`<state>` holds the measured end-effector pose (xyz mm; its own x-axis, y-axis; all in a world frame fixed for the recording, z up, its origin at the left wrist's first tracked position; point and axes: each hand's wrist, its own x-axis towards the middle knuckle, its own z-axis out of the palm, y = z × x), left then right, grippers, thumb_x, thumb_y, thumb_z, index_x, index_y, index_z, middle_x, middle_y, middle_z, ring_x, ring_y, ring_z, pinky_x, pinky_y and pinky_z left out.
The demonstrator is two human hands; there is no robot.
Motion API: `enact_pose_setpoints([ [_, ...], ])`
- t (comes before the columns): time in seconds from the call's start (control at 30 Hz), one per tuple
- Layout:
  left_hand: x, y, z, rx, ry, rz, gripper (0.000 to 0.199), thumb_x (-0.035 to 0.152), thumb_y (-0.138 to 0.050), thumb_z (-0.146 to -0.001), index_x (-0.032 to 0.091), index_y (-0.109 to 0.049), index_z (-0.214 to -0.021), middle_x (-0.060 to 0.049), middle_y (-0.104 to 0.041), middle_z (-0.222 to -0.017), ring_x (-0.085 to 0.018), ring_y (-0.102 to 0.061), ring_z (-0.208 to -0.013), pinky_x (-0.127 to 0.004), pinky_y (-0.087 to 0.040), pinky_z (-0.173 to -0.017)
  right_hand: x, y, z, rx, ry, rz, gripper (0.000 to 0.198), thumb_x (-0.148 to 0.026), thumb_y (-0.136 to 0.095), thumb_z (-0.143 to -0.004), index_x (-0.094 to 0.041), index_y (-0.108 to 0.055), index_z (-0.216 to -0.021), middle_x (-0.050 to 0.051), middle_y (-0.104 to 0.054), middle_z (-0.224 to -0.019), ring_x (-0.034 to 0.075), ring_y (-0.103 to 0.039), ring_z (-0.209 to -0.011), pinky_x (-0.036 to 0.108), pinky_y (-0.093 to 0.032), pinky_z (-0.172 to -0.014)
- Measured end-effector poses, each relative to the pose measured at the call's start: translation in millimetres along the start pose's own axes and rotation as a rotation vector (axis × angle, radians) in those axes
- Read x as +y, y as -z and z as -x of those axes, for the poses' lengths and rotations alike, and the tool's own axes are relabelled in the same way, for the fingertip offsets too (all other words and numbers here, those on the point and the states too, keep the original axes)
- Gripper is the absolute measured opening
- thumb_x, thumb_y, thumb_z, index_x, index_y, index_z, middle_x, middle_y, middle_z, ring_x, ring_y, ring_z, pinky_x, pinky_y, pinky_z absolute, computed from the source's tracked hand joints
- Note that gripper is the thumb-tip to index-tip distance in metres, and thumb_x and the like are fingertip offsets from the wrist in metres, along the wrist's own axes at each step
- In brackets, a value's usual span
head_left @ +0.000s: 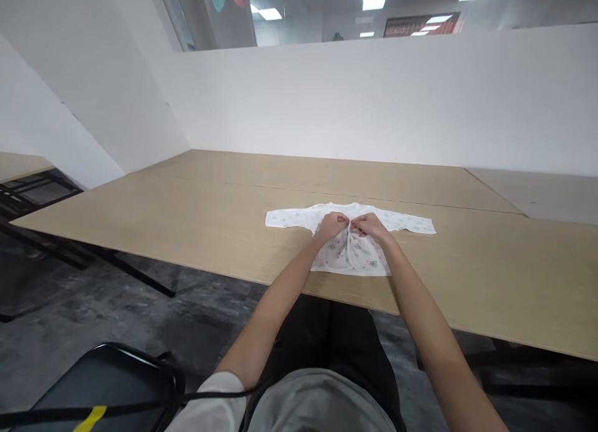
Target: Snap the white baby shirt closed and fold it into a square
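A small white long-sleeved baby shirt (369, 257) with a faint printed pattern lies spread on the wooden table, its sleeves stretched out to both sides. My left hand (333, 224) pinches the cloth at the upper middle of the front. Close beside it, my right hand (368, 225) pinches the other side of the front opening. Between the two hands the cloth is gathered and slightly raised, with a fold running down below. Whatever fastener may be under the fingertips is hidden.
The light wooden table (187, 201) reaches back to a white wall with a window above. A black chair (107, 388) stands at the lower left, with a black cable (210, 394) crossing over it. Another table (21, 164) is at the far left.
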<state>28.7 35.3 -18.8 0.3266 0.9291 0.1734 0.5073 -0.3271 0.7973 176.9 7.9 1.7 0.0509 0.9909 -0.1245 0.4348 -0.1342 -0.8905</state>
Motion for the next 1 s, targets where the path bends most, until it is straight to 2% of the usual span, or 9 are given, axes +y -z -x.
enact_pose_setpoints([
  [0.23, -0.6, -0.6, 1.0, 0.024, -0.036, 0.034, 0.021, 0.028, -0.057, -0.08, 0.014, -0.072, -0.084, -0.005, -0.072, -0.082, -0.015, -0.065, -0.077, -0.023, -0.049, -0.073, 10.7, -4.0, -6.9, 0.091, 0.066, 0.144, 0.006, -0.019, -0.062, -0.066, -0.013, -0.062, -0.066, -0.004, -0.052, -0.043, 0.008, -0.045, -0.04, 0.018, -0.035, -0.044],
  [0.33, -2.4, -0.6, -0.6, 0.018, -0.02, 0.016, 0.019, 0.026, -0.058, -0.08, 0.015, -0.072, -0.086, -0.004, -0.072, -0.083, -0.014, -0.065, -0.076, -0.022, -0.049, -0.073, 11.3, -3.5, -6.6, 0.058, 0.057, 0.089, 0.006, -0.019, -0.06, -0.066, -0.013, -0.062, -0.067, -0.004, -0.051, -0.042, 0.008, -0.043, -0.039, 0.018, -0.033, -0.042],
  [0.57, -0.4, 0.9, 1.8, 0.025, 0.03, -0.2, 0.018, 0.027, -0.056, -0.081, 0.018, -0.071, -0.087, -0.004, -0.071, -0.087, -0.016, -0.063, -0.08, -0.026, -0.048, -0.077, 11.3, -7.2, -4.8, 0.053, -0.025, -0.1, 0.004, -0.015, -0.056, -0.066, -0.014, -0.06, -0.067, -0.003, -0.053, -0.048, 0.009, -0.047, -0.041, 0.018, -0.035, -0.041],
  [0.67, 1.7, 2.1, 4.0, 0.056, 0.02, -0.314, 0.019, 0.019, -0.055, -0.079, 0.021, -0.07, -0.091, -0.003, -0.071, -0.086, -0.017, -0.063, -0.084, -0.028, -0.047, -0.081, 5.4, -5.4, -0.7, 0.118, 0.011, 0.072, 0.007, -0.011, -0.054, -0.069, -0.014, -0.059, -0.065, -0.003, -0.052, -0.044, 0.008, -0.048, -0.04, 0.017, -0.036, -0.043],
  [0.73, 3.5, 5.2, 5.0, 0.053, 0.031, -0.367, 0.019, 0.02, -0.057, -0.078, 0.021, -0.07, -0.092, -0.003, -0.07, -0.085, -0.017, -0.062, -0.084, -0.028, -0.047, -0.081, -1.5, -1.2, 4.1, 0.137, 0.038, 0.239, 0.011, -0.012, -0.056, -0.072, -0.014, -0.058, -0.061, -0.002, -0.05, -0.04, 0.008, -0.047, -0.039, 0.017, -0.037, -0.044],
  [0.77, 4.5, 7.7, 5.4, 0.015, 0.031, -0.372, 0.017, 0.024, -0.06, -0.077, 0.021, -0.071, -0.09, -0.003, -0.069, -0.085, -0.018, -0.062, -0.083, -0.027, -0.047, -0.079, -5.3, 1.4, 7.0, 0.093, 0.038, 0.293, 0.015, -0.014, -0.059, -0.073, -0.014, -0.057, -0.058, -0.001, -0.051, -0.04, 0.008, -0.047, -0.038, 0.017, -0.037, -0.044],
  [0.83, 5.7, 13.7, 5.8, -0.121, -0.006, -0.338, 0.017, 0.031, -0.064, -0.074, 0.021, -0.072, -0.085, -0.003, -0.068, -0.083, -0.017, -0.061, -0.079, -0.025, -0.046, -0.072, -12.3, 5.9, 12.9, -0.086, 0.004, 0.332, 0.024, -0.021, -0.062, -0.075, -0.014, -0.057, -0.053, 0.002, -0.055, -0.044, 0.009, -0.046, -0.037, 0.019, -0.036, -0.041],
  [0.9, 5.6, 19.8, 5.5, -0.263, -0.076, -0.27, 0.016, 0.029, -0.067, -0.07, 0.021, -0.074, -0.082, -0.001, -0.067, -0.077, -0.015, -0.06, -0.073, -0.022, -0.045, -0.067, -17.0, 8.5, 17.8, -0.262, -0.045, 0.329, 0.029, -0.025, -0.064, -0.077, -0.013, -0.057, -0.051, 0.005, -0.058, -0.047, 0.009, -0.046, -0.036, 0.02, -0.035, -0.038],
  [1.0, 3.0, 26.4, 3.7, -0.372, -0.14, -0.17, 0.018, 0.019, -0.067, -0.064, 0.021, -0.075, -0.081, 0.002, -0.063, -0.066, -0.012, -0.056, -0.066, -0.02, -0.042, -0.064, -18.6, 8.5, 20.7, -0.332, -0.09, 0.326, 0.035, -0.031, -0.072, -0.072, -0.014, -0.054, -0.047, 0.006, -0.057, -0.046, 0.009, -0.045, -0.035, 0.02, -0.033, -0.035],
])
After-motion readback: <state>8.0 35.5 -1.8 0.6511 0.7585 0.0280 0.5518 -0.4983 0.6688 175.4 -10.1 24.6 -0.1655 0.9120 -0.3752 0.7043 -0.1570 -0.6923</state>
